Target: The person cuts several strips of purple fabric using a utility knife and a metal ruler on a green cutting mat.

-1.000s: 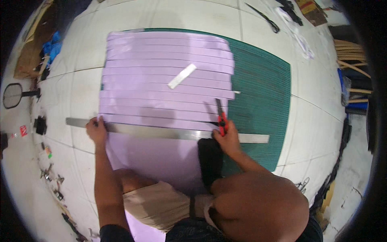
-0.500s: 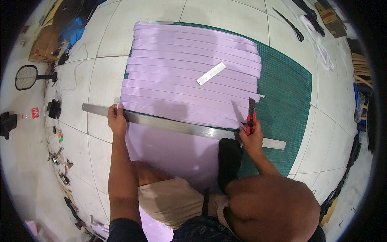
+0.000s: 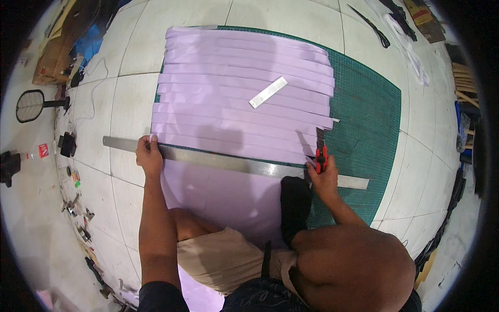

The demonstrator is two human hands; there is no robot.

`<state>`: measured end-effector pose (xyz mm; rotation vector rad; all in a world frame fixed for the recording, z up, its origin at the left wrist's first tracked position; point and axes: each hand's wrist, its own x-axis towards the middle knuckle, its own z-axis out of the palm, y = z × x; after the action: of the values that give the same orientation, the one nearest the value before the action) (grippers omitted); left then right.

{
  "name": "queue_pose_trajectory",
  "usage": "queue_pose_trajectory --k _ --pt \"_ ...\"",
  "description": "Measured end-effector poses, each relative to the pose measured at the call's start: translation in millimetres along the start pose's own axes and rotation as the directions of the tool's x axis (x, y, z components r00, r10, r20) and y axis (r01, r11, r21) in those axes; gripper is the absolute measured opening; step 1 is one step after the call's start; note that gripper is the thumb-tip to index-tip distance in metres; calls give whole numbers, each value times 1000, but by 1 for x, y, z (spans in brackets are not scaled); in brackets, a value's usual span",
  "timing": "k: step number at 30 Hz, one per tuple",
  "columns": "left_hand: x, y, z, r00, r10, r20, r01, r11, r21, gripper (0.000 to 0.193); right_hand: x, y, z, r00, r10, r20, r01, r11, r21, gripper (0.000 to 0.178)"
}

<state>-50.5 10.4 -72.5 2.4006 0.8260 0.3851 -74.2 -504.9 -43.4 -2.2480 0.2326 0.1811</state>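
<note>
A long steel ruler [image 3: 218, 158] lies across lilac fabric, its ends reaching past the cloth on both sides. Near its left end my left hand [image 3: 149, 156] is closed over the ruler, thumb and fingertips at the corner of the lowest strip. My right hand [image 3: 325, 181] grips a red utility knife [image 3: 322, 159], its dark blade pointing away from me, and rests over the ruler's right part. Beyond the ruler, several cut lilac strips [image 3: 208, 117] lie side by side; an uncut lilac sheet [image 3: 223, 200] runs back under my legs. A dark gap separates the two.
A green cutting mat [image 3: 364, 114] lies under the cloth on pale floor tiles. On the strips rests a short metal ruler [image 3: 268, 92]. My dark-socked foot [image 3: 295, 205] presses near the long ruler. Black scissors [image 3: 371, 27] lie far right; small tools line the left wall.
The view has shifted very slightly. Both hands, the long ruler and the knife hold nearly the same places.
</note>
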Motion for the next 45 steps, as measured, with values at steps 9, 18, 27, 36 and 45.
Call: queue_pose_trajectory --k 9,18,27,36,45 --pt "-4 -2 -6 990 -49 -129 66 989 132 48 -4 -14 -31 994 -106 17 107 987 -116 51" --pt "-5 -17 -19 912 -410 23 409 912 36 78 -25 33 -62 978 -161 135 197 923 -330 65" --pt "-12 16 -33 832 -551 63 520 735 -435 98 -24 31 -62 973 -115 198 175 931 -320 61" --pt "-26 -11 -58 844 -516 149 537 816 -213 99 -33 39 -62 952 -79 294 185 917 -353 62" --pt "-185 -61 -130 952 -165 -258 228 943 240 46 -30 28 -63 971 -42 234 110 952 -286 59"
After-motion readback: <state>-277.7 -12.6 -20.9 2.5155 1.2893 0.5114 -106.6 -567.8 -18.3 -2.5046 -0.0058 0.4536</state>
